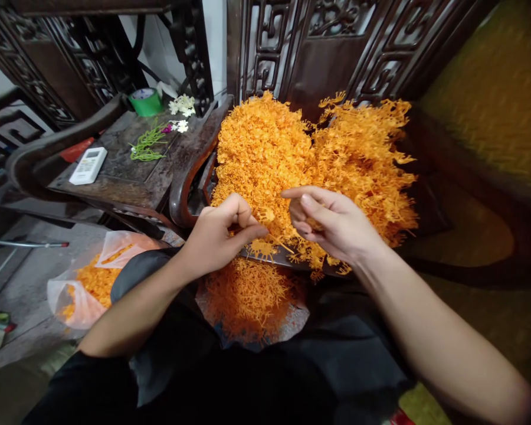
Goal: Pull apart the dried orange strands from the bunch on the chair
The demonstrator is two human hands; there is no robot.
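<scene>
At ctr. frame, L hand (230, 236) pinching orange strand (280, 241) — R hand (336, 223) curled, contents unclear.
Slack pinch might drop it.

left hand (225, 233): bare | right hand (336, 221): bare | 2 forearms (425, 310): uncovered | left sleeve (92, 378): black | trousers (137, 274): dark grey

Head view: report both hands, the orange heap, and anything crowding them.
Left hand pinching a thin orange strand. Right hand half curled, contents unclear. Orange heap on the chair, close beyond both hands.
</scene>
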